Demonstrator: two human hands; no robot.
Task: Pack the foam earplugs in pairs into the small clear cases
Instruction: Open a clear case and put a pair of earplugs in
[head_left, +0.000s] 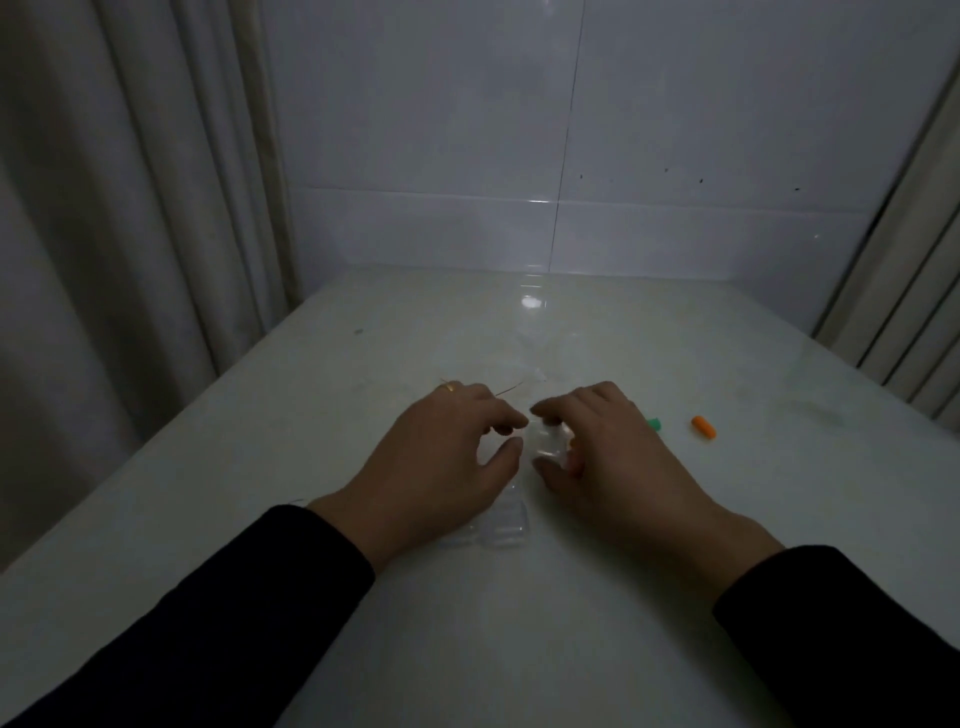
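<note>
Both hands meet over a small clear case (548, 441) at the middle of the white table (519, 623). My left hand (441, 457) pinches its left side with thumb and fingers. My right hand (608, 452) grips its right side; something orange shows faintly under the right fingers. Two more clear cases (501, 525) lie side by side just in front of the hands. An orange earplug (704, 427) lies loose to the right. A green earplug (655, 423) peeks out from behind my right hand.
A thin wire-like strand (506, 391) and a small clear piece (537, 375) lie beyond the hands. Curtains hang along the left side (130, 208) and the right side (904, 312). A tiled wall (519, 156) closes the back of the table.
</note>
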